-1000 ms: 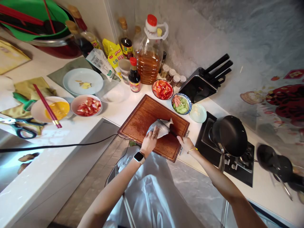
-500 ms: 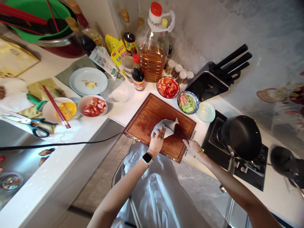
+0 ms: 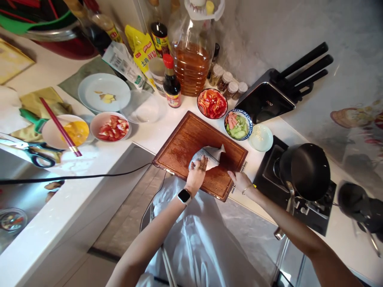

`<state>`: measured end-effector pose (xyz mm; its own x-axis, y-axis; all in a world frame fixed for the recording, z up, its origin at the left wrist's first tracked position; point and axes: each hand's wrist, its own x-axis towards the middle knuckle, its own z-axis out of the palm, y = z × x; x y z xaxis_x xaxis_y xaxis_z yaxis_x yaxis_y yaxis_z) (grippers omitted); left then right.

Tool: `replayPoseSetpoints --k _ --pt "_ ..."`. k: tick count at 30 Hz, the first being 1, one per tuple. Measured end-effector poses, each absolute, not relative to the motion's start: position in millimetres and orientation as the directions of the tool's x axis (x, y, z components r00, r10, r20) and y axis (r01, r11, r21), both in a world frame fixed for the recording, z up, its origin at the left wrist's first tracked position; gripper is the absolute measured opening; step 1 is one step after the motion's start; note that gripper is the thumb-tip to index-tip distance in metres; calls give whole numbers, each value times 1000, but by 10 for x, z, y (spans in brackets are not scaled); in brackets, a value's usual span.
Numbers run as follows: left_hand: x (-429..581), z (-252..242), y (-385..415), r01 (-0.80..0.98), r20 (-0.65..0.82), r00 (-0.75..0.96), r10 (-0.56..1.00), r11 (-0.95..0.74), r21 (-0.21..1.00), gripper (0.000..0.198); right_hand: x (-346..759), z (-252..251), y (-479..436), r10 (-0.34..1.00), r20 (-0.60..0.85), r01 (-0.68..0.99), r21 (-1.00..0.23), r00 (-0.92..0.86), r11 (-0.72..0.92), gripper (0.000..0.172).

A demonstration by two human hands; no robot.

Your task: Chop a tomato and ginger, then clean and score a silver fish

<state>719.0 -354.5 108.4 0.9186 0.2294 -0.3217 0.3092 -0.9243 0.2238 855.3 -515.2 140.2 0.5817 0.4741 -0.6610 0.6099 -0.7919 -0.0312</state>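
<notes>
A silver-grey fish (image 3: pixel 213 154) lies on a brown wooden cutting board (image 3: pixel 182 137), its tail end pointing to the upper right. My left hand (image 3: pixel 197 169), with a watch on the wrist, presses on the fish with bent, slightly parted fingers. Over the board's lower right edge, beside the metal handle, is my right hand (image 3: pixel 239 181). Its fingers are curled closed, and whatever they may hold is too hard to make out. A dark shadow lies between the fish and this hand.
Behind the board stand a bowl of red pepper strips (image 3: pixel 212 103), a patterned bowl of cut vegetables (image 3: pixel 238 124), a pale green dish (image 3: pixel 261 138) and a black knife block (image 3: pixel 269 101). A black wok (image 3: pixel 311 171) sits on the stove at right; a tomato bowl (image 3: pixel 110 126) stands left.
The view has shifted, so the bottles and bowls sit higher and the left-side items further left. My right hand has moved slightly left over the board's edge; my left hand stays on the fish.
</notes>
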Motion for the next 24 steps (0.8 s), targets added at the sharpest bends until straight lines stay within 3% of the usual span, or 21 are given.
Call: replayPoseSetpoints --k 5,9,12,16,24 --pt "7196 1071 -3529 303 -319 920 228 -930 210 62 8550 1330 -4963 522 -608 631 -44 598 -775 66" --pt "7191 1088 -3520 285 -303 927 221 -940 188 60 8592 1293 -4936 604 -564 632 -177 563 -754 70" --pt "7175 1102 -3505 274 -290 934 211 -941 199 60 8636 1320 -5196 594 -542 574 -232 594 -785 69" --pt "7157 1095 -3485 256 -256 946 198 -941 220 62 8726 1364 -5484 506 -548 495 -183 666 -850 68" --pt "7166 1085 -3502 261 -250 945 211 -947 188 61 8783 1424 -5418 512 -584 545 -139 629 -827 65"
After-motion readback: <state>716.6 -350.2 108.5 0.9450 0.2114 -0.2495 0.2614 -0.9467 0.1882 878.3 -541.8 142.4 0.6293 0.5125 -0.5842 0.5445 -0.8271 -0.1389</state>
